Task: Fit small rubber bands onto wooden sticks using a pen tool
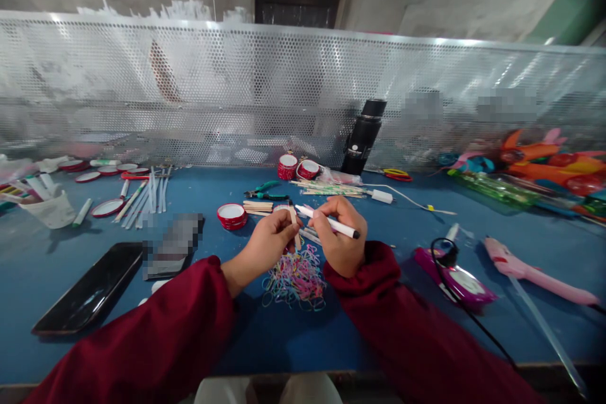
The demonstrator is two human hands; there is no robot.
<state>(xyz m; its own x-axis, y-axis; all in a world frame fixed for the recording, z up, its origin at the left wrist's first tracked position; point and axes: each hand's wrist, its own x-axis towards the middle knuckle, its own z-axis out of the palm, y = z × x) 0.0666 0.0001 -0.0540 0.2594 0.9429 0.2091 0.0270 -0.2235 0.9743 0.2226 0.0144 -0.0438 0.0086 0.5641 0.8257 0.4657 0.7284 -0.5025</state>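
Between the fingers of my left hand (269,238) is a flat wooden craft stick (297,227), held nearly upright. My right hand (344,237) grips a white marker (338,226) with a black end, its tip close to the stick's upper part; whether they touch I cannot tell. Below both hands lies a heap of small coloured rubber bands (298,279). Just beyond my left hand are a stack of craft sticks (258,206) and some red-rimmed white discs (231,214).
Green-handled pliers (266,190) and a black flask (363,139) stand or lie farther back. At left are a black tray (92,287), a phone-like slab (175,246), glue sticks (150,199) and a cup of markers (50,208). A pink glue gun (534,271) with its cord lies right.
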